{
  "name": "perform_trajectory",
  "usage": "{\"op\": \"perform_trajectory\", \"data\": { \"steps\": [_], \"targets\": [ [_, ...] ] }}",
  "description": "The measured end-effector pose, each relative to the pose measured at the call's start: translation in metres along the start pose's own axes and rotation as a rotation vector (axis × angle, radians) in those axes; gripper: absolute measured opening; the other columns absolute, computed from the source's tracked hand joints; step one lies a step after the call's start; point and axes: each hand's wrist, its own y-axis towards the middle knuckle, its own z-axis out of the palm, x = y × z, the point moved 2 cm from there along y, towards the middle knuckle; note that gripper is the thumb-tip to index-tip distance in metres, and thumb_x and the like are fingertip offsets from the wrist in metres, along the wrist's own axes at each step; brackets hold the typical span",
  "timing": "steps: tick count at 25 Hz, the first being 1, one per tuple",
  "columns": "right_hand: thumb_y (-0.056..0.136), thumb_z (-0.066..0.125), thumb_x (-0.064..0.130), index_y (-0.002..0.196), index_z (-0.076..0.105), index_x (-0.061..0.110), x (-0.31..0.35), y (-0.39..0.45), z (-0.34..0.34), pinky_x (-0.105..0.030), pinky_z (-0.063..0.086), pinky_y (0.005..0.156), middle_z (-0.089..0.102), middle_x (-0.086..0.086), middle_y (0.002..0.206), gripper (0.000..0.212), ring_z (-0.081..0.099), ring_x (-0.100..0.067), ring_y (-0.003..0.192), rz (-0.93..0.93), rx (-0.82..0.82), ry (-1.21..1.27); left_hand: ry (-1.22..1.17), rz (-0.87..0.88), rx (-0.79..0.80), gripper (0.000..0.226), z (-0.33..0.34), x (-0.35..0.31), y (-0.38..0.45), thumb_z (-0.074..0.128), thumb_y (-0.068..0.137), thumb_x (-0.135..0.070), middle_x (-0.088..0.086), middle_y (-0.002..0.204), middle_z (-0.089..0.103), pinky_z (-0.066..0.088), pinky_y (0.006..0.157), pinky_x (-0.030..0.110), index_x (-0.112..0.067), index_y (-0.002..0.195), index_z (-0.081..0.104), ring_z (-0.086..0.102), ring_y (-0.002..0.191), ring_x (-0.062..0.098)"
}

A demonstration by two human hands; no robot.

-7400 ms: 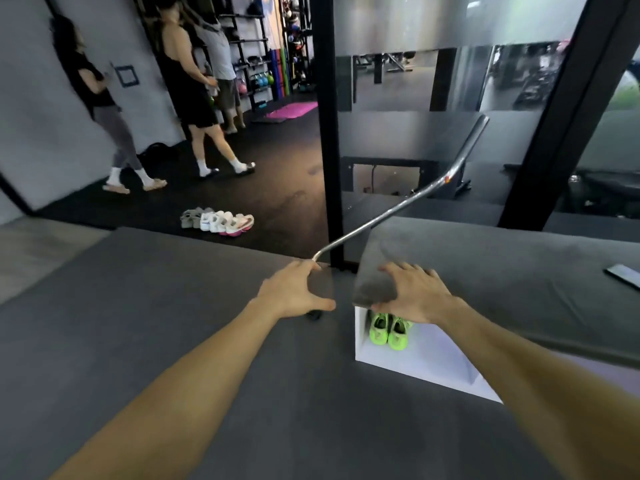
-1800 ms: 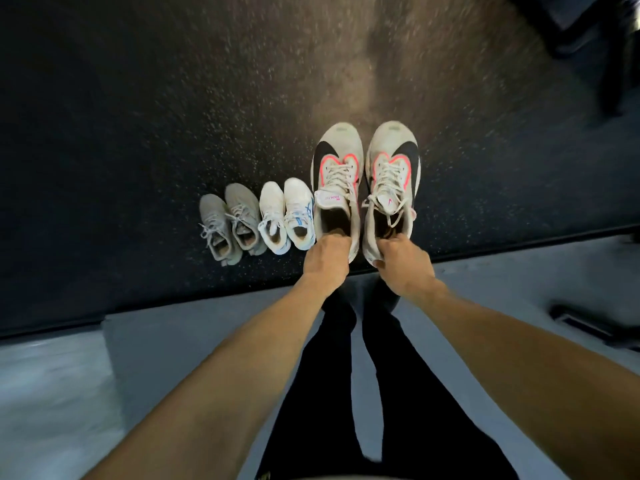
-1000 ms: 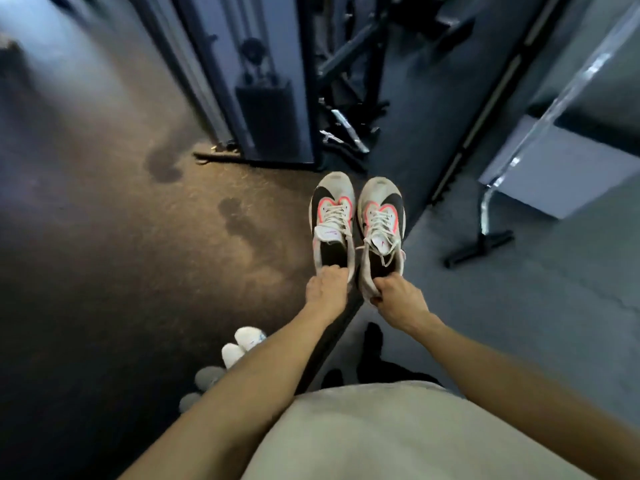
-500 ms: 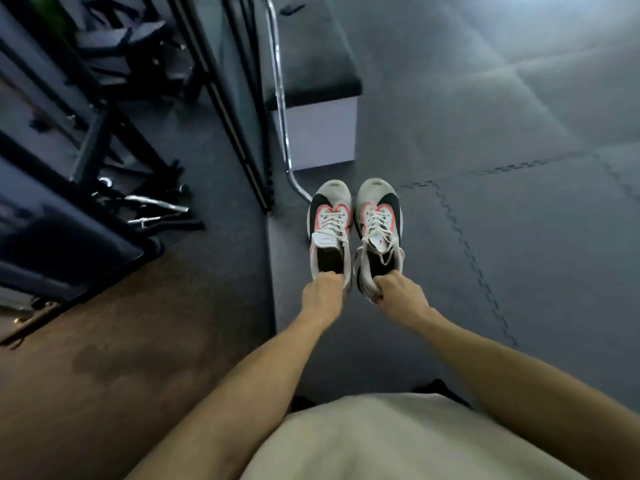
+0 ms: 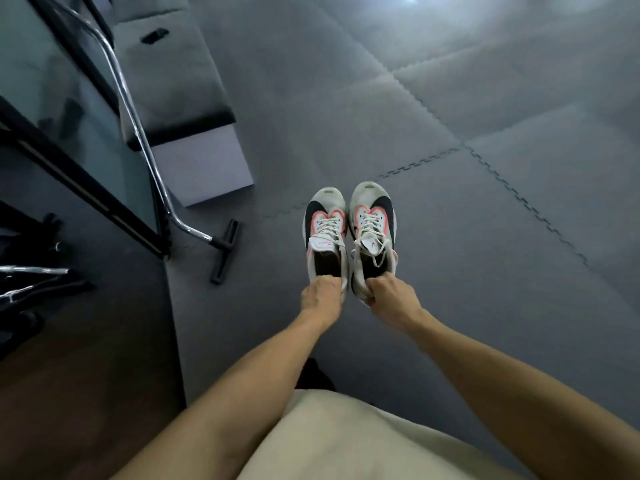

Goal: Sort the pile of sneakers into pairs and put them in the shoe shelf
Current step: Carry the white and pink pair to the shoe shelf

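I hold a matching pair of white sneakers with black and pink trim, toes pointing away from me, above the grey floor mat. My left hand [image 5: 322, 299] grips the heel of the left sneaker [image 5: 325, 233]. My right hand [image 5: 391, 299] grips the heel of the right sneaker [image 5: 373, 230]. The two shoes hang side by side, almost touching. The white shoe shelf [image 5: 207, 168] with its grey padded top [image 5: 173, 64] stands ahead to the left; its open side is not visible from here.
A chrome handrail [image 5: 138, 123] slants down to a black foot [image 5: 225, 252] left of the shoes. A black-framed glass wall [image 5: 83, 133] runs along the left. Grey interlocking floor mats [image 5: 485, 202] spread ahead and right. Brown flooring [image 5: 69, 393] lies at lower left.
I have turned and moved toward the shelf while carrying the pair; the shelf and handrail now sit closer at left. Both hands keep the same grip on the sneakers.
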Motion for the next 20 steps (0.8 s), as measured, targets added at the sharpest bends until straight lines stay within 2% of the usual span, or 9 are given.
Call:
{"op": "perform_trajectory", "data": {
  "steps": [8, 13, 20],
  "targets": [
    [0.084, 0.058, 0.014, 0.078, 0.056, 0.015, -0.066, 0.149, -0.076, -0.033, 0.039, 0.062, 0.052, -0.007, 0.086, 0.006, 0.062, -0.036, 0.082, 0.051, -0.043, 0.058, 0.036, 0.051, -0.043, 0.019, -0.053, -0.044, 0.181, 0.051, 0.093, -0.008, 0.010, 0.112, 0.063, 0.050, 0.079, 0.038, -0.013, 0.106, 0.063, 0.063, 0.102, 0.031],
    [0.086, 0.059, 0.017, 0.089, 0.062, 0.010, -0.087, 0.278, -0.141, -0.034, 0.040, 0.063, 0.060, -0.013, 0.097, 0.008, 0.061, -0.036, 0.085, 0.087, -0.078, 0.076, 0.054, 0.067, -0.046, 0.021, -0.112, -0.052, 0.320, 0.051, 0.092, -0.003, 0.009, 0.110, 0.063, 0.048, 0.075, 0.036, -0.013, 0.107, 0.062, 0.064, 0.099, 0.029],
    [0.084, 0.057, 0.017, 0.083, 0.058, 0.011, -0.126, 0.442, -0.218, -0.036, 0.042, 0.063, 0.059, -0.013, 0.095, 0.007, 0.061, -0.037, 0.084, 0.102, -0.082, 0.102, 0.055, 0.077, -0.026, 0.019, -0.182, -0.065, 0.494, 0.051, 0.092, -0.008, 0.010, 0.111, 0.062, 0.049, 0.076, 0.035, -0.014, 0.106, 0.061, 0.063, 0.101, 0.031]
  ]
}}
